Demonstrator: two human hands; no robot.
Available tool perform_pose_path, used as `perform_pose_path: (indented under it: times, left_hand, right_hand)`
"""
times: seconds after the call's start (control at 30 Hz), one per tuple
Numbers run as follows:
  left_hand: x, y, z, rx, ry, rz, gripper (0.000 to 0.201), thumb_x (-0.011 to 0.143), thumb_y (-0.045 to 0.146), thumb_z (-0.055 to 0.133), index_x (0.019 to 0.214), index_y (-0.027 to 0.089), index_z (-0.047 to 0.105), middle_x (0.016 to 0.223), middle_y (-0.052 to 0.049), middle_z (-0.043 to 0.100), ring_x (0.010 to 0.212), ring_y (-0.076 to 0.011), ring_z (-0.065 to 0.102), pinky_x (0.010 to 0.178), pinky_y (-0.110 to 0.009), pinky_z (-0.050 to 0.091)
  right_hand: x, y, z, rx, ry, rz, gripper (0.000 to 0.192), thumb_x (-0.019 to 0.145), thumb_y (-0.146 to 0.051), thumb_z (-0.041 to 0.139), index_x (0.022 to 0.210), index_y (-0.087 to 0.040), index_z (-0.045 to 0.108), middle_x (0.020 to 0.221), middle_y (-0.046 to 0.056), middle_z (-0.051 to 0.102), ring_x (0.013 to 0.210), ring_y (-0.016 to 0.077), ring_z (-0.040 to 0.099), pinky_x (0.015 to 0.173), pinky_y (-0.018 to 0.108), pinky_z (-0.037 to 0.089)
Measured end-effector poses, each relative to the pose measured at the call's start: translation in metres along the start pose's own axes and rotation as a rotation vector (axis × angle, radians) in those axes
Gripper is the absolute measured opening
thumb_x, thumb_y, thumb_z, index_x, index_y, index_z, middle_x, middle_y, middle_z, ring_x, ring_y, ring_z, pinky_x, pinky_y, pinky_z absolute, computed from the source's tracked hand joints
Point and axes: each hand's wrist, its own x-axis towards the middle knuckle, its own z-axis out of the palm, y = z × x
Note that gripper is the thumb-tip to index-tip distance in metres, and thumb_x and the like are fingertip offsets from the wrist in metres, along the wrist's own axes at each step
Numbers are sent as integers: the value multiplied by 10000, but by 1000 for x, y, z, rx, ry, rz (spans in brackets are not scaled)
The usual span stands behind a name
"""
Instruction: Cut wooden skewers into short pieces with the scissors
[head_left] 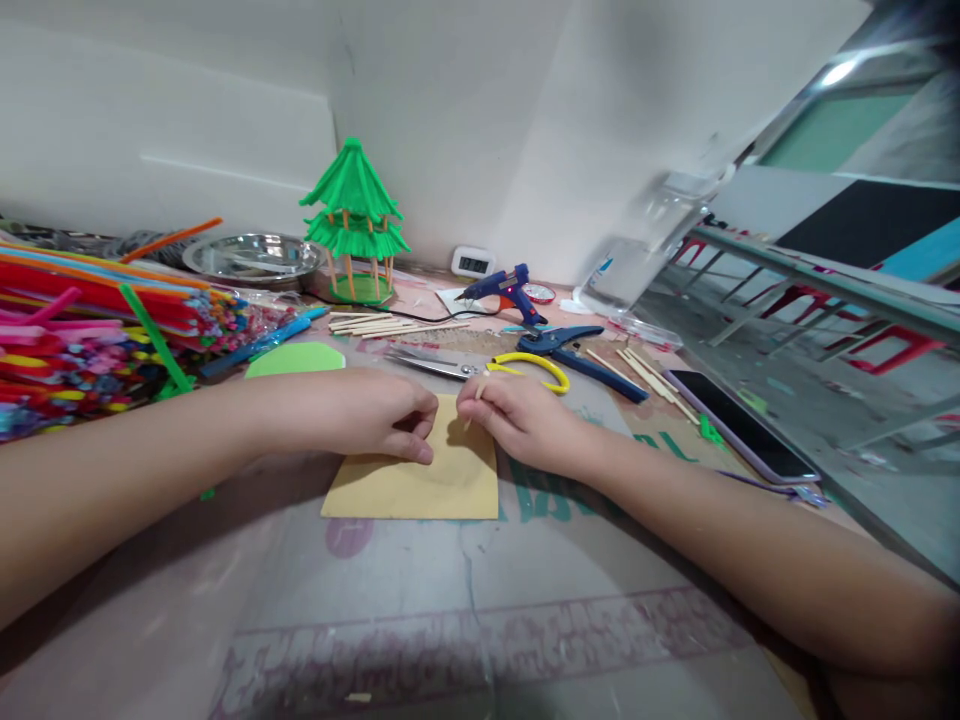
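A tan sheet of sandpaper (pixel 420 485) lies flat on the table in front of me. My left hand (pixel 360 412) rests on its far left part, fingers curled and pressing it down. My right hand (pixel 517 420) sits at the sheet's far right corner, pinching a short thin wooden stick (pixel 480 388) whose lower end touches the sheet. The two hands are almost touching over the sheet's far edge.
Scissors with yellow handles (pixel 525 365), blue cutters (pixel 577 350), a blue glue gun (pixel 502 288) and loose wooden sticks (pixel 390 325) lie behind the hands. A green pagoda model (pixel 354 225) and metal bowl (pixel 251 255) stand farther back. Coloured straws (pixel 82 320) fill the left; a phone (pixel 739 425) lies right.
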Motion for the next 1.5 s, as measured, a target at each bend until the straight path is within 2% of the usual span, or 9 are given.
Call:
perform_pose_path:
  times: [0.37, 0.53, 0.7, 0.9, 1.0, 1.13, 1.23, 1.37, 1.5]
  left_hand:
    - [4, -2, 0, 25, -24, 12, 215, 862, 439, 631, 829, 227, 622, 741, 13, 634, 650, -156, 558, 533, -246, 326]
    - [2, -1, 1, 34, -5, 22, 226, 856, 443, 632, 818, 221, 608, 738, 11, 622, 646, -154, 545, 532, -250, 323]
    - [2, 0, -1, 37, -28, 12, 228, 868, 452, 621, 842, 226, 619, 762, 8, 631, 661, -158, 553, 532, -251, 327]
    - [-2, 5, -2, 36, -2, -9, 225, 860, 443, 651, 835, 220, 627, 789, 5, 654, 678, -157, 569, 536, -246, 326]
    - [-6, 11, -2, 75, 87, -26, 185, 842, 395, 692, 806, 217, 658, 739, 9, 663, 616, -149, 554, 519, -258, 296]
    - [-8, 17, 0, 74, 242, -26, 259, 830, 470, 724, 792, 216, 701, 694, 4, 677, 588, -157, 557, 520, -269, 292]
    - [-4, 19, 8, 34, 438, 129, 281, 876, 501, 683, 875, 223, 721, 830, -12, 704, 763, -182, 618, 634, -269, 388]
    - [6, 16, 27, -15, 775, 396, 270, 1022, 325, 488, 929, 178, 694, 930, -49, 671, 905, -176, 597, 825, -291, 431]
    - [12, 11, 37, -109, 835, 467, 149, 1004, 257, 543, 976, 184, 670, 949, -31, 663, 935, -159, 585, 850, -277, 429]
  right_hand:
    - [-2, 2, -1, -75, 35, 13, 230, 981, -246, 401, 826, -187, 560, 783, 78, 692, 686, 184, 597, 653, 290, 422]
    - [-2, -1, -1, -49, -45, -44, 222, 977, -237, 403, 836, -192, 569, 820, 86, 710, 736, 195, 625, 692, 297, 446]
    - [1, 9, -3, -104, -9, 91, 226, 964, -271, 408, 812, -191, 556, 808, 99, 687, 738, 214, 606, 689, 325, 432]
    - [2, 2, -4, 414, 226, 431, 238, 957, -408, 517, 831, -208, 543, 637, -20, 585, 580, 142, 523, 579, 267, 408]
    - [1, -6, -4, 712, 216, 505, 303, 888, -498, 637, 860, -215, 533, 621, -36, 601, 514, 116, 480, 509, 244, 367]
    - [-2, -10, -2, 897, 205, 572, 436, 827, -610, 694, 801, -189, 587, 628, 0, 650, 491, 100, 483, 482, 236, 355]
    - [-3, -8, 1, 1055, 256, 580, 430, 760, -572, 787, 793, -177, 621, 625, -4, 658, 497, 92, 512, 490, 222, 384]
    - [0, -7, 3, 1307, 277, 601, 410, 686, -479, 877, 772, -180, 611, 576, -29, 640, 462, 75, 502, 454, 191, 369]
    - [2, -8, 1, 1386, 271, 634, 397, 676, -454, 884, 720, -159, 623, 564, -5, 655, 459, 72, 497, 428, 179, 339]
